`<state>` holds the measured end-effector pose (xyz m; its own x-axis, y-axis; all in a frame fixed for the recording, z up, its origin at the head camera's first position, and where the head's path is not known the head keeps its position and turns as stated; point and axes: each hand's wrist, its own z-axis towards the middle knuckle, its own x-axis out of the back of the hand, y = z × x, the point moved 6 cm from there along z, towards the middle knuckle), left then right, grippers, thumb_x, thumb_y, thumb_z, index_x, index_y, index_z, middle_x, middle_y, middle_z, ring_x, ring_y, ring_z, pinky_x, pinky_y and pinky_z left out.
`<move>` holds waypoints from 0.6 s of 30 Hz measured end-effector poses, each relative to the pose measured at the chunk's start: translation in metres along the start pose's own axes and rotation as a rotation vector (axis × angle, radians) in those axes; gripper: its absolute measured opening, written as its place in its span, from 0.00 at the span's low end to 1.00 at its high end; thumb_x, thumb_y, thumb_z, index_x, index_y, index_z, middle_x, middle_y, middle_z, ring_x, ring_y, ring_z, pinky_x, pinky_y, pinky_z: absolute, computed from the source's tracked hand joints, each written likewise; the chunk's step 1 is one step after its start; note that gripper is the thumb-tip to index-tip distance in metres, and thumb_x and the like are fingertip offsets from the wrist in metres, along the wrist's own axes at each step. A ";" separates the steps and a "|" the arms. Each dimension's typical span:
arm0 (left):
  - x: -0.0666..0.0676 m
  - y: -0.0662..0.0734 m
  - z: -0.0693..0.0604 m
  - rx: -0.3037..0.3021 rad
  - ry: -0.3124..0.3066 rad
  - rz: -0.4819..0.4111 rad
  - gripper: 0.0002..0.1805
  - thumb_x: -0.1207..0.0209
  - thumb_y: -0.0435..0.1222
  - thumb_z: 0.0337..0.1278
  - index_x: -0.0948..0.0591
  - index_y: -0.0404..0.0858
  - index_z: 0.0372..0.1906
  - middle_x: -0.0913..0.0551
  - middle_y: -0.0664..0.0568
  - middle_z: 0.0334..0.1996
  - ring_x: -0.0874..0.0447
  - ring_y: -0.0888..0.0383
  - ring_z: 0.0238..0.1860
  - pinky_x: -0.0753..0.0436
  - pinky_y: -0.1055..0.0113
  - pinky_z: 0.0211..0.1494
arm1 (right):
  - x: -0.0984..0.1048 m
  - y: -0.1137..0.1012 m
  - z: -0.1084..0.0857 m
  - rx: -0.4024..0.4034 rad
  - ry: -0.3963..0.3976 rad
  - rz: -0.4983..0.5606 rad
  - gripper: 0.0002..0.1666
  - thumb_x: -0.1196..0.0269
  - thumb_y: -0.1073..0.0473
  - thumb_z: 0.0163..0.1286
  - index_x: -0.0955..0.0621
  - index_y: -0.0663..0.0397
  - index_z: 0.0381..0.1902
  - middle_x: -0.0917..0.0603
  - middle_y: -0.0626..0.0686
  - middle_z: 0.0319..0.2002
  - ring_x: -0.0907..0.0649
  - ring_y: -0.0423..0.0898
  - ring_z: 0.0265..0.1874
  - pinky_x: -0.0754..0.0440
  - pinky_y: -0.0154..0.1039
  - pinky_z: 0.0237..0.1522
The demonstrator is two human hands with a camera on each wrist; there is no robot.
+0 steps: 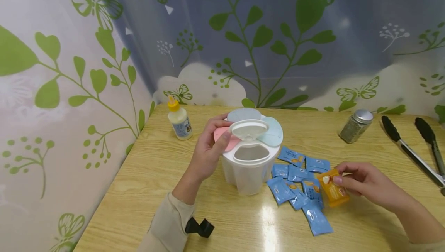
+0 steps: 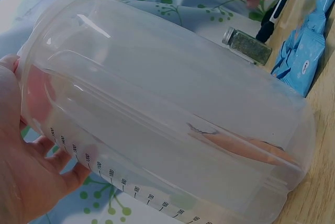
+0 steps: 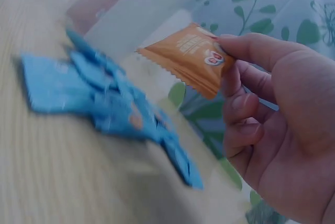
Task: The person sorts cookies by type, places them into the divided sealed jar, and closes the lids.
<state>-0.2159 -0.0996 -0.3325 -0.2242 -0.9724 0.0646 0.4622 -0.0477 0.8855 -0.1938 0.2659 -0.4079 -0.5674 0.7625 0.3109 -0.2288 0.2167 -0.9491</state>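
Note:
A clear container (image 1: 249, 178) with a white top and pink, grey and pale blue lids stands on the table; its front white flap (image 1: 249, 129) is raised over an opening. My left hand (image 1: 208, 149) grips the container's left side, thumb on the pink lid; in the left wrist view the fingers curl round the clear wall (image 2: 157, 103). My right hand (image 1: 372, 184) pinches an orange packet (image 1: 333, 187) between thumb and fingers, just right of the blue packets (image 1: 299, 175). The right wrist view shows the orange packet (image 3: 186, 56) held above the table.
A glue bottle (image 1: 180, 120) with a yellow cap stands at the back left. A jar (image 1: 355, 126) with dark contents and black-tipped tongs (image 1: 413, 153) are at the right. A black object (image 1: 200, 227) lies beside the left sleeve. Patterned curtain hangs behind the wooden table (image 1: 139, 198).

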 end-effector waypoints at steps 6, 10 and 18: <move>0.001 -0.001 0.001 0.003 -0.001 0.006 0.15 0.51 0.35 0.72 0.29 0.31 0.56 0.34 0.43 0.71 0.37 0.48 0.74 0.25 0.66 0.68 | -0.006 -0.024 0.012 0.045 0.075 -0.048 0.10 0.49 0.74 0.75 0.22 0.61 0.45 0.26 0.48 0.23 0.35 0.51 0.17 0.36 0.45 0.16; 0.001 -0.002 0.000 0.006 -0.004 0.006 0.15 0.51 0.36 0.72 0.28 0.31 0.56 0.34 0.44 0.71 0.37 0.49 0.74 0.26 0.65 0.69 | -0.013 -0.039 0.020 0.061 0.125 -0.035 0.11 0.49 0.74 0.75 0.22 0.58 0.45 0.30 0.50 0.21 0.36 0.51 0.17 0.37 0.44 0.16; 0.001 -0.002 0.000 0.006 -0.002 0.009 0.16 0.51 0.38 0.73 0.28 0.31 0.56 0.34 0.45 0.71 0.36 0.50 0.73 0.26 0.66 0.69 | -0.024 -0.075 0.040 0.138 0.241 0.036 0.10 0.49 0.74 0.75 0.23 0.59 0.44 0.37 0.52 0.18 0.38 0.50 0.16 0.39 0.42 0.18</move>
<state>-0.2174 -0.1002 -0.3345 -0.2221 -0.9722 0.0736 0.4586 -0.0375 0.8878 -0.1945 0.2072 -0.3419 -0.3762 0.8948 0.2406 -0.3269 0.1148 -0.9381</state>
